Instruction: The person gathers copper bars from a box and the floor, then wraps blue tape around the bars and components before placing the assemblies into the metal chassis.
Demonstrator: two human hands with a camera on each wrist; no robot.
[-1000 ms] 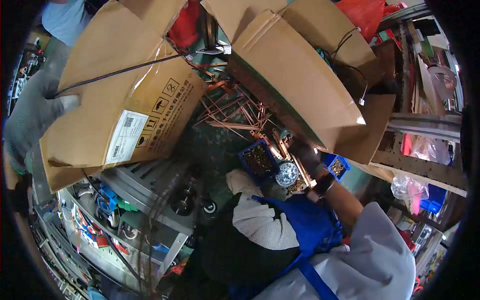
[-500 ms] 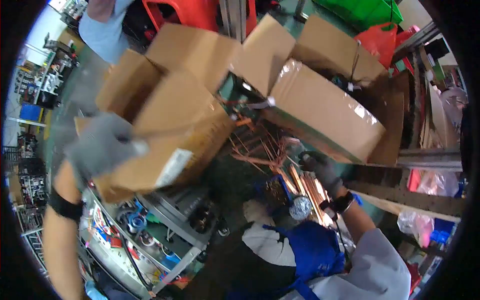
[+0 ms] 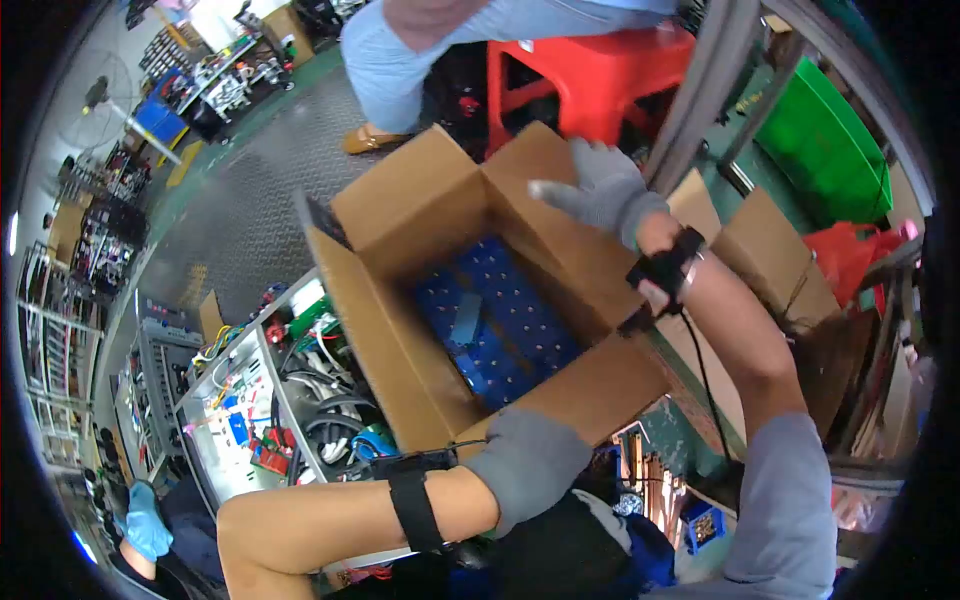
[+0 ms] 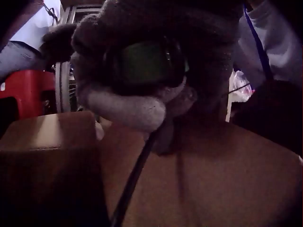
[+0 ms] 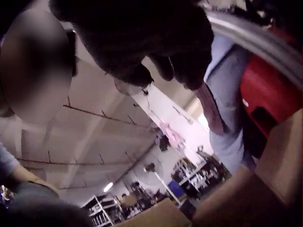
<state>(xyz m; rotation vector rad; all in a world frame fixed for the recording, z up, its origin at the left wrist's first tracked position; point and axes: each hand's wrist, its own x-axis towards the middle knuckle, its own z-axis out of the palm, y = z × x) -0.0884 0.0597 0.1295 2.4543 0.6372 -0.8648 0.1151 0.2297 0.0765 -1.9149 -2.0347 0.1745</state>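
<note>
A cardboard box [image 3: 395, 345] stands with its flaps spread. Inside lies a blue layer [image 3: 530, 340] dotted with small pale spots, and a flat grey-blue piece [image 3: 466, 320] rests on it. My gloved left hand [image 3: 530, 465] is at the box's near side. In the left wrist view its thumb and fingers pinch a black cable [image 4: 135, 182], which runs down across the brown cardboard. Over the box's far right flap [image 3: 545, 180] is my gloved right hand [image 3: 605, 190], its thumb out to the left and nothing visible in its fingers.
A metal cart [image 3: 260, 400] of cables and boards adjoins the box at left. Beyond sits a person on a red stool [image 3: 585, 80], beside a metal post [image 3: 700, 95]. A second open carton [image 3: 785, 255], copper bars [image 3: 645, 470] and a blue bin [image 3: 703, 525] are at right.
My left hand has come from the far left to the box's near side, still with the cable. My right hand has left the copper bars and risen to the far flap. The head view has shifted.
</note>
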